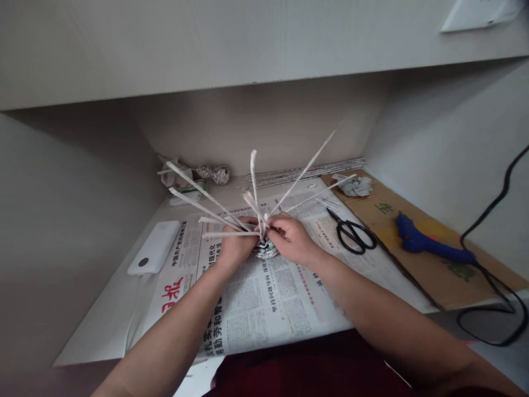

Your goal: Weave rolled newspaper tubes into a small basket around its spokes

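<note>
A small woven basket of rolled paper (pixel 265 251) sits between my hands over the newspaper (pixel 256 298). Several pale paper tubes (pixel 253 173) fan out from it upward and to both sides. My left hand (pixel 237 242) is closed around its left side, with fingers partly hidden behind the tubes. On the right side, my right hand (pixel 292 236) pinches at the rim near the base of the tubes, thumb and fingers together. The long tube leaning to the upper right (pixel 308 165) rises from beside my right fingers.
Black-handled scissors (pixel 353 234) lie right of my hands. A blue glue gun (pixel 430 242) with a black cord rests on cardboard (pixel 388 220). A white power bank (pixel 155 248) is at left. Along the back are thin paper rolls (pixel 330 168) and a woven piece (pixel 215 173). A shelf board (pixel 248 49) overhangs.
</note>
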